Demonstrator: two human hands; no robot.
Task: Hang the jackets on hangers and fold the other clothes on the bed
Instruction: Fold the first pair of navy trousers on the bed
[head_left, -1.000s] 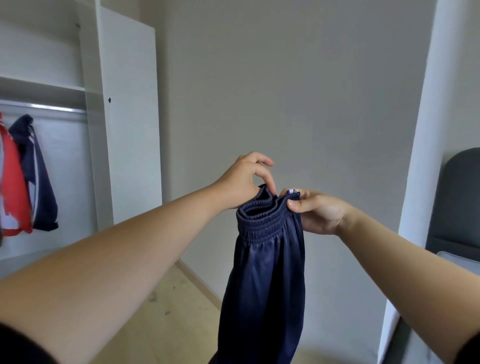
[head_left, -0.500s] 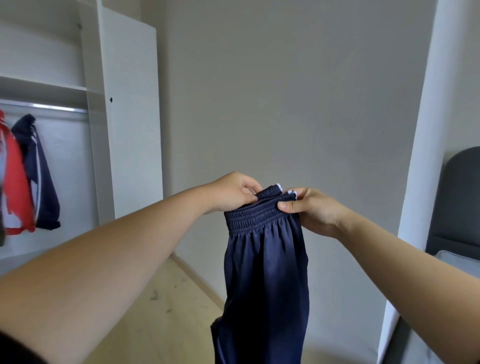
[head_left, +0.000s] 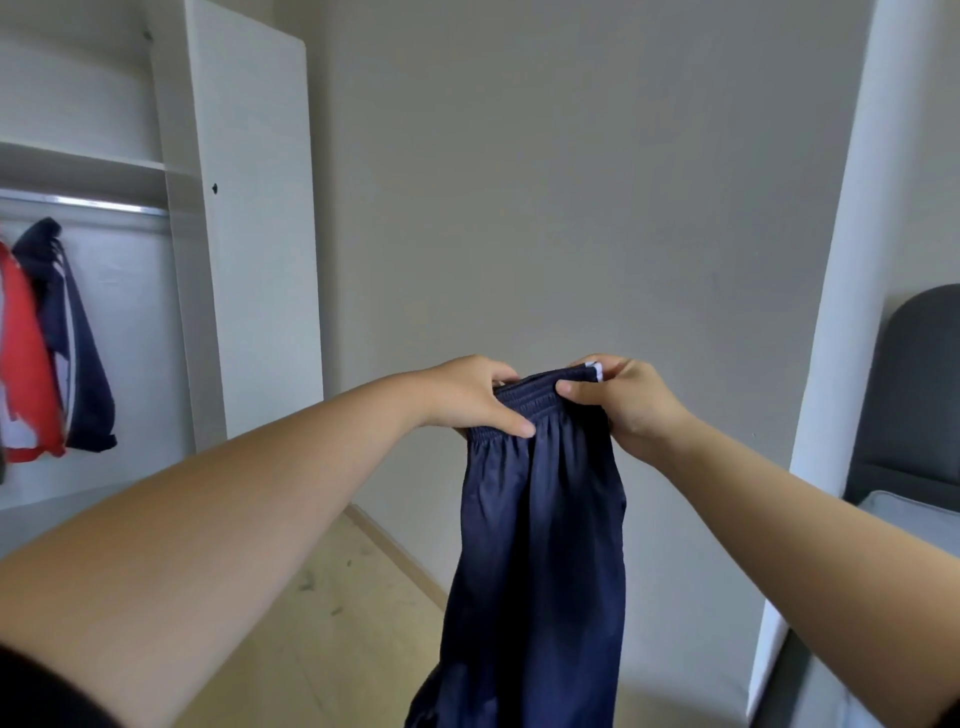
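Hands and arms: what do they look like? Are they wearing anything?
Both forearms are bare. The left hand and the right hand have no gloves, rings or watch that I can see. A dark sleeve shows at the top of the left arm.

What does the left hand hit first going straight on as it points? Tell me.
Likely the right hand, gripping the same dark navy elastic waistband just across from the left hand; depth is unclear.

You're standing in a home bedroom: an open white wardrobe (head_left: 249, 208) on your left has a red jacket (head_left: 26, 364) and a navy jacket (head_left: 78, 338) hanging from its rail (head_left: 83, 202), and a grey padded headboard (head_left: 914, 389) shows on your right.
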